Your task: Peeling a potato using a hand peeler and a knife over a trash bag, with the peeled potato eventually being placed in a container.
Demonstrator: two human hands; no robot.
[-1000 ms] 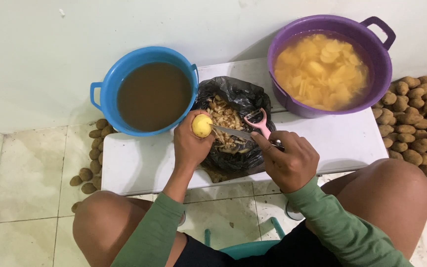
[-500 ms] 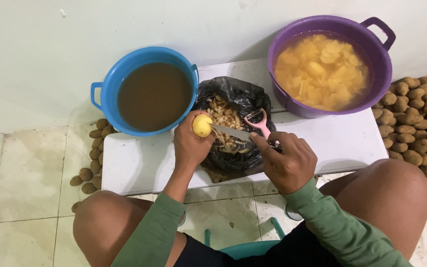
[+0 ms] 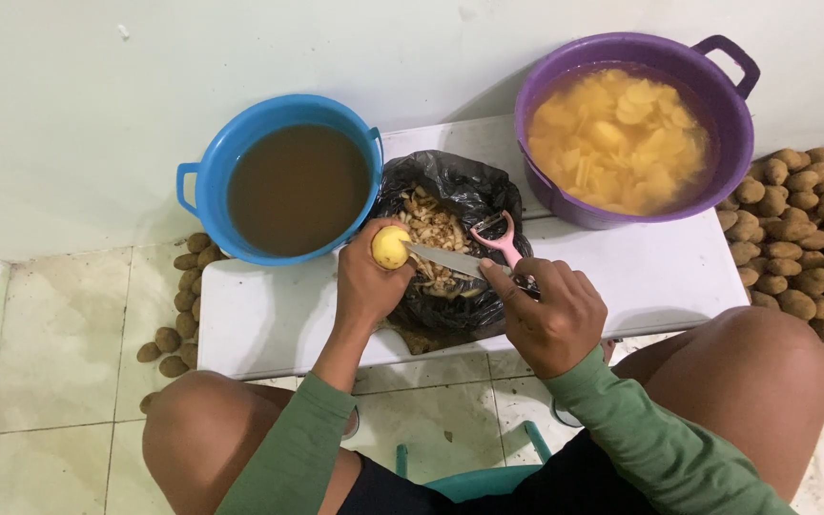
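Observation:
My left hand [image 3: 366,284] holds a small peeled yellow potato [image 3: 391,247] over a black plastic bag [image 3: 450,191] full of peelings. My right hand [image 3: 553,310] grips a knife [image 3: 445,259] whose blade points left and touches the potato. The same hand also holds a pink peeler [image 3: 499,238] that sticks up toward the bag. Both hands hover above a white low table [image 3: 641,272].
A blue tub [image 3: 204,181] of brown water stands at the table's back left. A purple tub [image 3: 727,124] of peeled potato pieces in water stands at the back right. Unpeeled potatoes are heaped on the floor at right [image 3: 808,238] and scattered at left [image 3: 175,315].

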